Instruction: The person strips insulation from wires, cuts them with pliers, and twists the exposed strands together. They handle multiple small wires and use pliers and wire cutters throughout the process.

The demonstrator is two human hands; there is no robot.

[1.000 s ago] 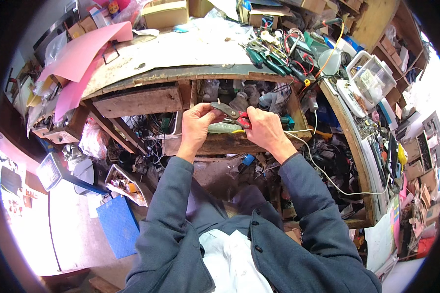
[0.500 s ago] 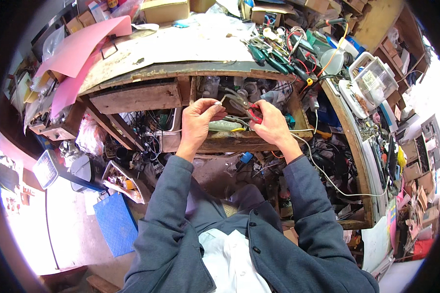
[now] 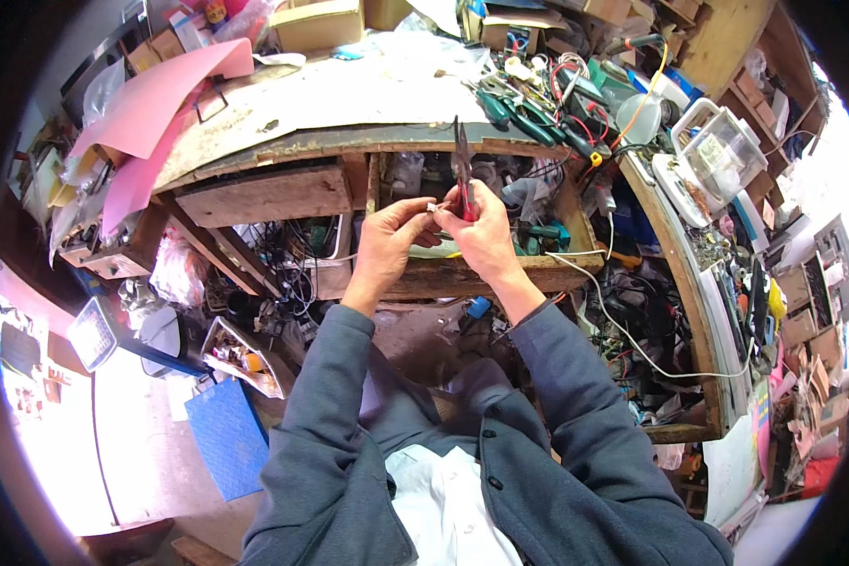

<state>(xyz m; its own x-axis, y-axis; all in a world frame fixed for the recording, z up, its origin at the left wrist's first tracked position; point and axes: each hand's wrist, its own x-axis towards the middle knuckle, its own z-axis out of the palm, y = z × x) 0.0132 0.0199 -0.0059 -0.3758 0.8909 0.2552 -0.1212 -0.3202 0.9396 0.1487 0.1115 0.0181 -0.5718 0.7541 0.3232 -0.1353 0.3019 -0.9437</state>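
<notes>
Over an open wooden drawer, my left hand (image 3: 388, 241) pinches a small whitish piece (image 3: 432, 208) between thumb and fingertips; it is too small to name. My right hand (image 3: 482, 234) is closed around the red handles of a pair of pliers (image 3: 462, 162), whose dark jaws point up toward the bench edge. The right thumb and fingertips come right beside the small piece, seeming to touch it. Below my hands, the drawer (image 3: 472, 275) holds plastic bags and loose parts, partly hidden by the hands.
Green-handled tools (image 3: 514, 115) and wires crowd the bench's right side. White paper (image 3: 349, 90) covers the bench top. A white cable (image 3: 637, 351) loops over the drawer's right. A clear plastic box (image 3: 724, 156) stands farther right. A closed drawer front (image 3: 264, 195) is at left.
The pliers have swung from pointing left at the small piece to pointing upward. My right hand has moved left, bringing its fingertips to those of my left hand.
</notes>
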